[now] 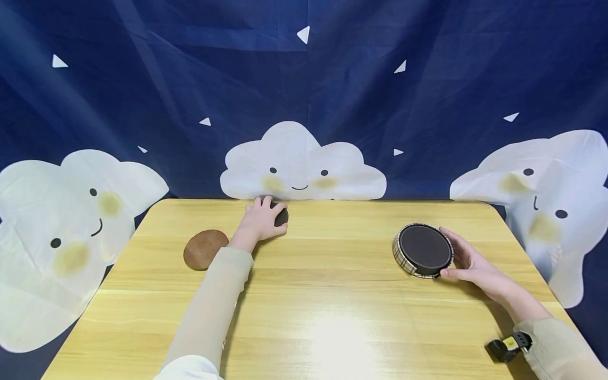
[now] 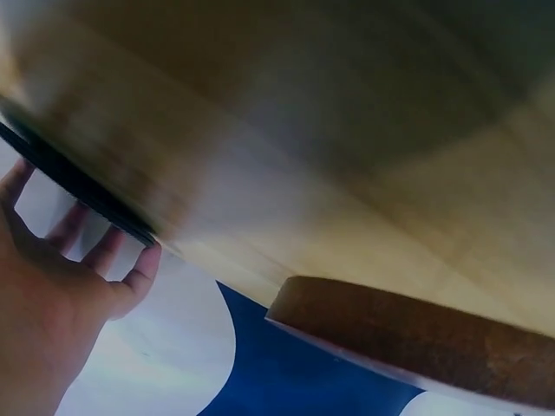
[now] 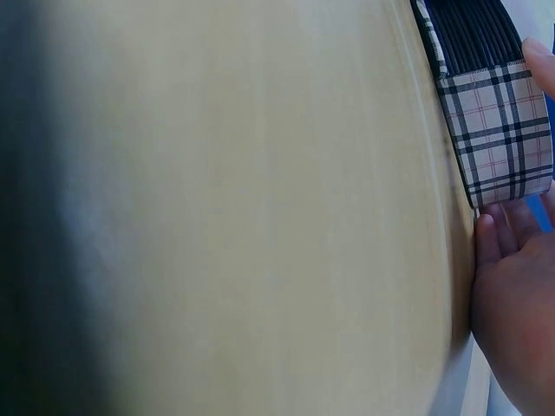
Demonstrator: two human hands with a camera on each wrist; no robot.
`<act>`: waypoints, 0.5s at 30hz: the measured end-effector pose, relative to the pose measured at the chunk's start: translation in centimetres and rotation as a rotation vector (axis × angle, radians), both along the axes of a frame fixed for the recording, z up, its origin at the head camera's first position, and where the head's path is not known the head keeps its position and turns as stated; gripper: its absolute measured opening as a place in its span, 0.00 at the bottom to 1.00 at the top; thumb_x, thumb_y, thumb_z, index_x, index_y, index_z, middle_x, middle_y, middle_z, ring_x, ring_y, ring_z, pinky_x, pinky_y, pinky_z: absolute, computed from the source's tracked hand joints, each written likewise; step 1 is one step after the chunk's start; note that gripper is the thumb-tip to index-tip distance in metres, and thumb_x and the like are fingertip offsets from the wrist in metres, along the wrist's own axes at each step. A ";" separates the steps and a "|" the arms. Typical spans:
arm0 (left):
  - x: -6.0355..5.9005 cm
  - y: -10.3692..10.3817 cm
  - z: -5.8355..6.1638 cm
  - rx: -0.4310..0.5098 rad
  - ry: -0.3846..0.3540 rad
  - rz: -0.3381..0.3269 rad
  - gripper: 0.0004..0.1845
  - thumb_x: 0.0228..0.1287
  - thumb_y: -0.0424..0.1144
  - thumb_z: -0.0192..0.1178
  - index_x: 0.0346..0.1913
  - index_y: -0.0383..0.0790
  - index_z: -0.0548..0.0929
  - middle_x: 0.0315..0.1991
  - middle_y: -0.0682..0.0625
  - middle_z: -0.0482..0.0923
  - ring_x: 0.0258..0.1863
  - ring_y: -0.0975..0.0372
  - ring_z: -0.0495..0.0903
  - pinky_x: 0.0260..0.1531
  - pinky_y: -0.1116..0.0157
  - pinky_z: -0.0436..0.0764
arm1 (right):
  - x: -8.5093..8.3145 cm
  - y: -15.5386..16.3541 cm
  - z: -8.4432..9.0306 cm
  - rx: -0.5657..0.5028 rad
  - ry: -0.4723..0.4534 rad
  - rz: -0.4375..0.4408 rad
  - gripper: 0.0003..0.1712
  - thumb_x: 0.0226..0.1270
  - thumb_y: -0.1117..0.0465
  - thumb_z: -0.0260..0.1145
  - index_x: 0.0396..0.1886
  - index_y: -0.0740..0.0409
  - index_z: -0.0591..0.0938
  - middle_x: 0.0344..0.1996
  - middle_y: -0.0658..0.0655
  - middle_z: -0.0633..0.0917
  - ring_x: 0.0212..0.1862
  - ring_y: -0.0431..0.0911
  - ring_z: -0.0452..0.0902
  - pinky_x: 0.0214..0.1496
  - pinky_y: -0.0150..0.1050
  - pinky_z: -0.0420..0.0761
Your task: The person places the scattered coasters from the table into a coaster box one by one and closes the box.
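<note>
My left hand lies at 12 o'clock on the table, near the far edge, fingers curled over a small dark disc that shows only at the hand's 3 o'clock side. From the left wrist view the disc's thin black rim sits on the wood with my fingers bent around its far side. A brown round coaster lies flat at the hand's 8 o'clock, just beside my wrist, not touching it; the left wrist view shows its brown edge.

My right hand is at 3 o'clock on the table, fingers loosely spread and cupped against the right side of a round plaid-sided holder, thumb at its near edge. The holder has a dark top. The right wrist view shows its plaid wall and the stacked dark edges above it, fingertip touching the base.

Cloud-print blue backdrop hangs behind the table.
</note>
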State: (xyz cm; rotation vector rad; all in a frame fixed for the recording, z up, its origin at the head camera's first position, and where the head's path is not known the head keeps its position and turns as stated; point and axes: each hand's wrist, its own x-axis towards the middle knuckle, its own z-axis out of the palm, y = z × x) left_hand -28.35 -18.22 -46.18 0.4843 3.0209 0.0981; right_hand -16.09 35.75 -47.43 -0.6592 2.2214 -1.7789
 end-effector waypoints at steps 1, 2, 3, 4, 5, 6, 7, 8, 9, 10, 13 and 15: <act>0.0 0.0 0.0 -0.007 0.003 -0.006 0.36 0.66 0.61 0.59 0.76 0.58 0.71 0.70 0.36 0.66 0.67 0.40 0.66 0.59 0.39 0.70 | 0.0 0.0 0.0 0.000 0.000 0.000 0.58 0.65 0.82 0.64 0.88 0.59 0.47 0.74 0.30 0.67 0.71 0.17 0.63 0.66 0.15 0.63; 0.1 0.1 0.0 -0.012 0.005 -0.013 0.36 0.66 0.61 0.59 0.76 0.58 0.71 0.70 0.36 0.66 0.67 0.40 0.66 0.59 0.39 0.70 | 0.0 0.0 0.0 0.000 0.001 -0.001 0.58 0.64 0.83 0.64 0.88 0.59 0.47 0.74 0.30 0.67 0.71 0.17 0.63 0.66 0.15 0.63; 0.1 0.1 0.0 -0.015 0.008 -0.022 0.37 0.64 0.61 0.59 0.76 0.58 0.71 0.70 0.36 0.66 0.66 0.40 0.66 0.58 0.39 0.70 | 0.0 0.0 0.0 0.000 0.001 0.000 0.58 0.64 0.83 0.64 0.88 0.59 0.47 0.74 0.29 0.67 0.71 0.17 0.63 0.66 0.15 0.63; 0.2 0.2 0.1 -0.016 0.011 -0.030 0.37 0.63 0.61 0.59 0.76 0.58 0.71 0.70 0.36 0.66 0.66 0.40 0.66 0.58 0.39 0.70 | 0.0 0.1 0.0 0.001 0.001 0.000 0.58 0.65 0.83 0.64 0.88 0.59 0.47 0.74 0.29 0.67 0.71 0.17 0.63 0.66 0.14 0.63; 0.2 0.3 0.1 -0.017 0.013 -0.037 0.38 0.63 0.61 0.60 0.76 0.58 0.71 0.70 0.36 0.66 0.66 0.40 0.66 0.58 0.39 0.70 | 0.0 0.1 -0.1 0.000 0.001 0.000 0.58 0.64 0.83 0.64 0.88 0.59 0.47 0.74 0.29 0.67 0.71 0.17 0.63 0.66 0.14 0.63; 0.3 0.4 0.2 -0.017 0.016 -0.044 0.38 0.62 0.61 0.60 0.76 0.58 0.72 0.70 0.36 0.66 0.65 0.40 0.66 0.58 0.39 0.70 | 0.0 0.1 -0.1 0.000 0.001 0.000 0.58 0.65 0.83 0.64 0.88 0.59 0.47 0.74 0.29 0.67 0.71 0.17 0.63 0.66 0.15 0.63; 0.3 0.5 0.2 -0.017 0.018 -0.049 0.38 0.61 0.61 0.60 0.76 0.58 0.72 0.70 0.36 0.65 0.65 0.40 0.66 0.57 0.39 0.70 | -0.1 0.1 -0.1 0.001 0.002 0.001 0.58 0.65 0.83 0.64 0.88 0.59 0.47 0.74 0.29 0.67 0.71 0.17 0.63 0.66 0.15 0.63; 0.4 0.6 0.3 -0.018 0.022 -0.055 0.38 0.61 0.61 0.60 0.76 0.58 0.72 0.71 0.36 0.66 0.65 0.40 0.66 0.57 0.39 0.71 | -0.1 0.1 -0.1 0.001 0.002 0.001 0.58 0.65 0.83 0.64 0.88 0.59 0.47 0.74 0.29 0.67 0.71 0.17 0.64 0.66 0.15 0.63; 0.5 0.7 0.3 -0.017 0.025 -0.060 0.38 0.61 0.61 0.60 0.75 0.58 0.72 0.71 0.36 0.66 0.65 0.40 0.66 0.57 0.40 0.71 | -0.1 0.1 -0.1 0.000 0.002 0.001 0.58 0.65 0.83 0.64 0.88 0.59 0.47 0.74 0.29 0.67 0.71 0.17 0.64 0.66 0.15 0.63; 0.5 0.8 0.4 -0.020 0.025 -0.062 0.38 0.62 0.61 0.60 0.75 0.59 0.72 0.71 0.36 0.65 0.66 0.40 0.66 0.57 0.40 0.71 | -0.1 0.1 -0.1 0.000 0.003 0.001 0.58 0.65 0.83 0.64 0.88 0.59 0.47 0.74 0.29 0.67 0.71 0.17 0.64 0.66 0.15 0.63; 0.6 1.2 0.4 -0.026 0.038 -0.077 0.37 0.62 0.62 0.61 0.75 0.60 0.73 0.71 0.37 0.65 0.66 0.41 0.66 0.57 0.42 0.72 | -0.1 0.1 -0.2 0.000 0.006 0.002 0.57 0.65 0.83 0.64 0.88 0.59 0.47 0.74 0.30 0.67 0.71 0.18 0.64 0.66 0.15 0.64; 0.6 1.5 0.3 -0.030 0.046 -0.089 0.37 0.63 0.63 0.61 0.74 0.60 0.73 0.72 0.37 0.65 0.66 0.41 0.66 0.57 0.42 0.72 | -0.1 0.1 -0.2 -0.002 0.008 0.001 0.57 0.64 0.83 0.64 0.88 0.59 0.47 0.74 0.30 0.67 0.71 0.18 0.64 0.66 0.15 0.64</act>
